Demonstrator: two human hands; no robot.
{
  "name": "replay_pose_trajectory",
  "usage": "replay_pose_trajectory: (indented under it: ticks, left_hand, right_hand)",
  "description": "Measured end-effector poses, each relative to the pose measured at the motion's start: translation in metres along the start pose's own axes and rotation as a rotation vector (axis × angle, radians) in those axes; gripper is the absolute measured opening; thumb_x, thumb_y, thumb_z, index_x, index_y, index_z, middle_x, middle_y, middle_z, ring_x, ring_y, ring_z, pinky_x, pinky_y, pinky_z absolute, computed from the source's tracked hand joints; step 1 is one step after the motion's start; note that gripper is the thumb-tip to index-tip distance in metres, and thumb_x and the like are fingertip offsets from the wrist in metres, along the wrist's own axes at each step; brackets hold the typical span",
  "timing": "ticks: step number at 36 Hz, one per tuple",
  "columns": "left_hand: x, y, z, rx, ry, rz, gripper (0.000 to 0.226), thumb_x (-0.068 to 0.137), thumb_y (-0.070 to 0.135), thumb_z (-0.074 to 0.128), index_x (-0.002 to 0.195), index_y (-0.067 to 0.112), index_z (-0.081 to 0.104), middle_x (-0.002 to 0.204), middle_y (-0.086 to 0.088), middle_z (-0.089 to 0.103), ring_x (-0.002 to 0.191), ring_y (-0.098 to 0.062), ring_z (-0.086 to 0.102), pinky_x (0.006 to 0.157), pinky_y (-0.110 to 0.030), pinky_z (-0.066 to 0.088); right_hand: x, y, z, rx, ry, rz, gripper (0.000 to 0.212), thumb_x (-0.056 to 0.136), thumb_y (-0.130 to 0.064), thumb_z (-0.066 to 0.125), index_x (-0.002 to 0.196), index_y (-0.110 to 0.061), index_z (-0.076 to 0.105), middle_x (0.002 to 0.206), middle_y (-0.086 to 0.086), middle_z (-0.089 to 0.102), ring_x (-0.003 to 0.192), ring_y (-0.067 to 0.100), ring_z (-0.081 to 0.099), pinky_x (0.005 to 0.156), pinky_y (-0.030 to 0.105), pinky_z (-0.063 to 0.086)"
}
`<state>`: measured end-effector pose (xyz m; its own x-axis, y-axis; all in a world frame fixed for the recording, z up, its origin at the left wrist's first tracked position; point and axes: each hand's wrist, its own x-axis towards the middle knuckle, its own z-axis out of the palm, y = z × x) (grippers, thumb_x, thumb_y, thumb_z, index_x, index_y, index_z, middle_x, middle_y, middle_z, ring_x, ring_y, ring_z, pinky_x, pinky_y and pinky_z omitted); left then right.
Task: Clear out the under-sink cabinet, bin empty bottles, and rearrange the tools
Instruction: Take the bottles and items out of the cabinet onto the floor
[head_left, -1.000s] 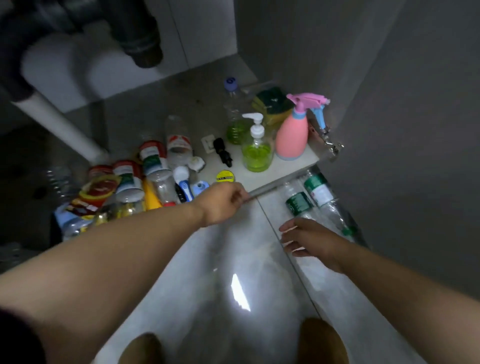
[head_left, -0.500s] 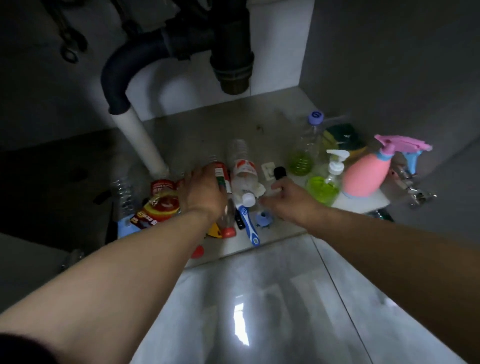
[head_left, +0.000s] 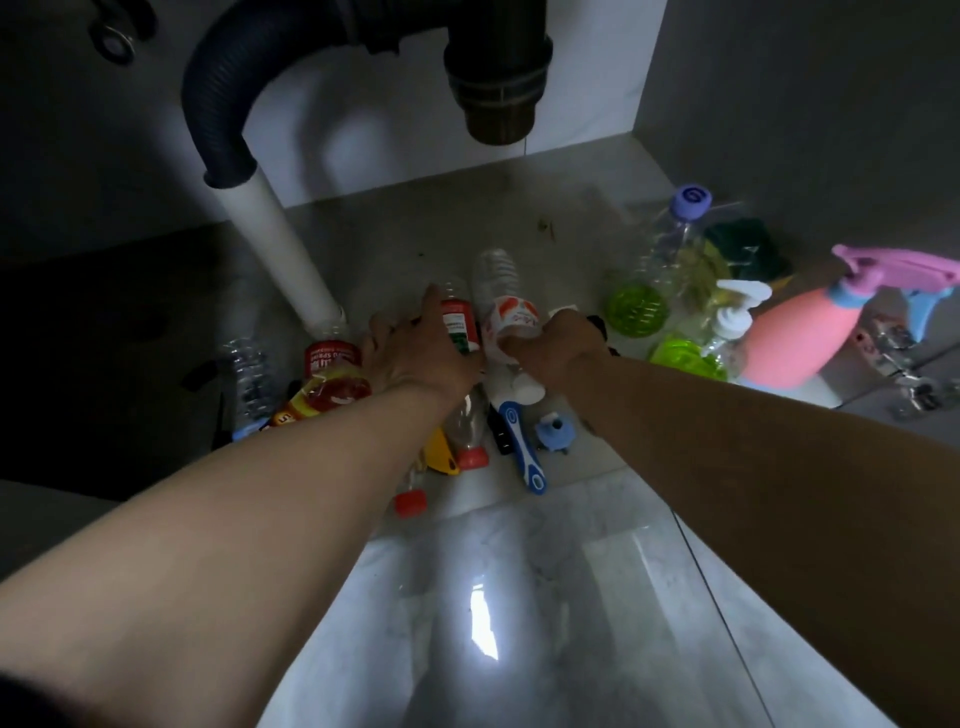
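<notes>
Several plastic bottles lie on the cabinet floor (head_left: 467, 223) under the sink. My left hand (head_left: 415, 358) lies over a clear bottle with a red and green label (head_left: 460, 325), fingers curled round its left side; the bottle's red cap (head_left: 471, 458) points toward me. My right hand (head_left: 556, 348) grips a clear bottle with a white and orange label (head_left: 511, 312) just to the right. A blue and white handled tool (head_left: 524, 452), a black piece (head_left: 500, 436) and a blue round part (head_left: 556, 434) lie below the hands.
At the left lie a red-labelled bottle (head_left: 332, 358) and a clear bottle (head_left: 249, 374). A purple-capped bottle (head_left: 670, 244), a green pump bottle (head_left: 696, 353), a pink spray bottle (head_left: 800, 343) and a sponge (head_left: 743, 244) stand right. A white pipe (head_left: 280, 254) and drain trap (head_left: 498, 78) hang above.
Both hands have reached from the floor tiles into the cabinet. The left has settled on the red and green bottle; the right has moved left from the black piece onto the white-labelled bottle.
</notes>
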<state>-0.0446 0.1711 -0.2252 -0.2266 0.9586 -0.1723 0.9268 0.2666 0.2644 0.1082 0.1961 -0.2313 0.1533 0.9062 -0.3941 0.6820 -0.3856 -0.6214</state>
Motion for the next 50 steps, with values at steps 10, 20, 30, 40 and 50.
replay_pose_trajectory:
  ticks: [10, 20, 30, 40, 50]
  left_hand:
    - [-0.029, 0.011, -0.023, -0.614, 0.111, 0.07, 0.09, 0.06, 0.065, 0.071, 0.141, 0.042, 0.04, 0.124, 0.003, 0.068, 0.114, -0.025, 0.065, 0.099, -0.046, 0.054]
    - [-0.109, 0.062, -0.021, -0.825, -0.125, 0.29, 0.055, 0.07, 0.029, 0.082, 0.118, 0.035, 0.059, 0.106, 0.014, 0.071, 0.091, 0.007, 0.068, 0.078, -0.015, 0.052]
    - [-0.193, 0.096, 0.062, -0.686, -0.624, 0.34, 0.058, 0.078, 0.011, 0.085, 0.122, 0.035, 0.056, 0.1, 0.01, 0.069, 0.077, 0.012, 0.065, 0.065, -0.005, 0.048]
    - [-0.204, 0.104, 0.155, -0.73, -0.712, -0.168, 0.06, 0.08, 0.041, 0.083, 0.127, 0.014, 0.058, 0.11, -0.011, 0.072, 0.097, -0.028, 0.073, 0.076, -0.04, 0.061]
    - [-0.196, 0.141, 0.178, -1.037, -0.585, -0.216, 0.062, 0.086, 0.015, 0.079, 0.13, 0.028, 0.037, 0.12, -0.004, 0.067, 0.103, -0.017, 0.069, 0.089, -0.036, 0.059]
  right_hand:
    - [-0.07, 0.04, -0.061, 0.456, -0.146, -0.12, 0.032, 0.089, -0.031, 0.073, 0.115, -0.013, 0.069, 0.096, 0.002, 0.076, 0.088, 0.022, 0.074, 0.081, 0.04, 0.06]
    - [-0.19, 0.218, -0.139, 0.385, -0.419, 0.096, 0.042, 0.078, -0.025, 0.086, 0.114, -0.023, 0.066, 0.111, 0.009, 0.067, 0.092, 0.025, 0.073, 0.083, 0.04, 0.062]
    - [-0.184, 0.305, -0.111, -0.229, -0.148, 0.143, 0.062, 0.079, -0.046, 0.081, 0.127, -0.019, 0.054, 0.119, 0.004, 0.062, 0.1, 0.02, 0.065, 0.088, 0.034, 0.057]
    - [-0.152, 0.308, -0.067, -0.454, 0.082, 0.14, 0.076, 0.087, -0.049, 0.07, 0.143, -0.016, 0.031, 0.14, 0.013, 0.042, 0.107, 0.029, 0.064, 0.083, 0.04, 0.058]
    - [-0.157, 0.326, -0.069, -0.572, 0.149, -0.172, 0.063, 0.093, -0.025, 0.058, 0.152, -0.025, 0.034, 0.156, 0.01, 0.033, 0.144, 0.033, 0.03, 0.115, 0.049, 0.035]
